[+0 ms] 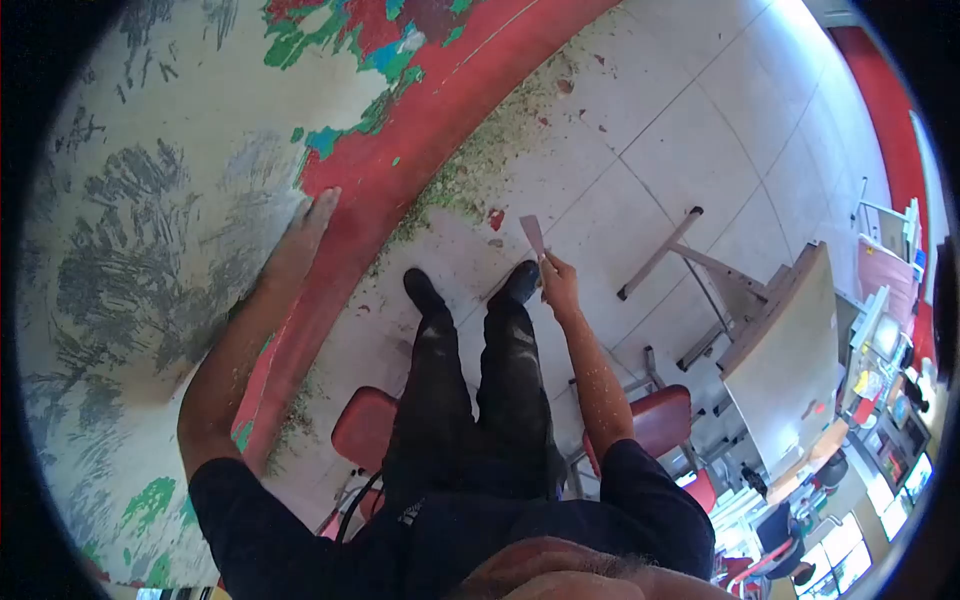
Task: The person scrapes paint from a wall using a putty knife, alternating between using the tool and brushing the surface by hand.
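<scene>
My left hand (310, 222) lies against the wall (200, 200), its fingers on the edge of the red painted band (400, 165). Around it the wall shows whitish and grey scraped areas with green and blue paint remnants. Out over the floor, my right hand (559, 282) is closed around the handle of a scraper (532, 233), its flat blade pointing up and away from me. The scraper touches nothing but my hand.
Paint flakes (465, 180) litter the tiled floor (680, 150) along the wall. Red chairs (365, 428) stand beside my legs. A table (785, 370) lies tipped at the right, legs outward. Further right are cluttered desks and a person (790, 562).
</scene>
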`<state>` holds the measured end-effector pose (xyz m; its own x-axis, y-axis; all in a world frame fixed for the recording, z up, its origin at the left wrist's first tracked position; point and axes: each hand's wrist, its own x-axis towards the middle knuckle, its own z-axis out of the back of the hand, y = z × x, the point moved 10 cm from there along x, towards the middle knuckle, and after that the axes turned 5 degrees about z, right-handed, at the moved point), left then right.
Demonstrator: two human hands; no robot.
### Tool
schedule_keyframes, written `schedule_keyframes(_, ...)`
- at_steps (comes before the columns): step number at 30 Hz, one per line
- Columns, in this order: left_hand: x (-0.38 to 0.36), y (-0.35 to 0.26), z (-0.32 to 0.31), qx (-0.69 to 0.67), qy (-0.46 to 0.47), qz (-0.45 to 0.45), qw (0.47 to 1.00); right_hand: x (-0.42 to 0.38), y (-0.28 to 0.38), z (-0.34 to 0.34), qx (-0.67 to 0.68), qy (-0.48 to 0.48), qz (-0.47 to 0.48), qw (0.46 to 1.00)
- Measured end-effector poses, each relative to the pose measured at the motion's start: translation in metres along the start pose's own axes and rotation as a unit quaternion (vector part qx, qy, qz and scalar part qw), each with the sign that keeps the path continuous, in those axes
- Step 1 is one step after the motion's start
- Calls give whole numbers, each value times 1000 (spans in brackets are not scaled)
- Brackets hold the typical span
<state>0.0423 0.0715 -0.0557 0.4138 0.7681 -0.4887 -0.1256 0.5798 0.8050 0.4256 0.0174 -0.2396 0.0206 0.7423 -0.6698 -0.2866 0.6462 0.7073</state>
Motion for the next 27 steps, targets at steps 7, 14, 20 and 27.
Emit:
schedule_keyframes(7,16,-87,-24,-457,258,-126,842,-25,39,-62,202,49,25,978)
schedule_keyframes(14,14,-73,36,-988,58,146,12,-106,148,-186,426,126,53,894)
schedule_keyframes(20,-7,-14,14,-964,50,258,-45,-139,191,-242,364,61,172,913)
schedule_keyframes(27,-10,0,-9,-938,109,328,-29,-141,210,-255,360,-34,195,912)
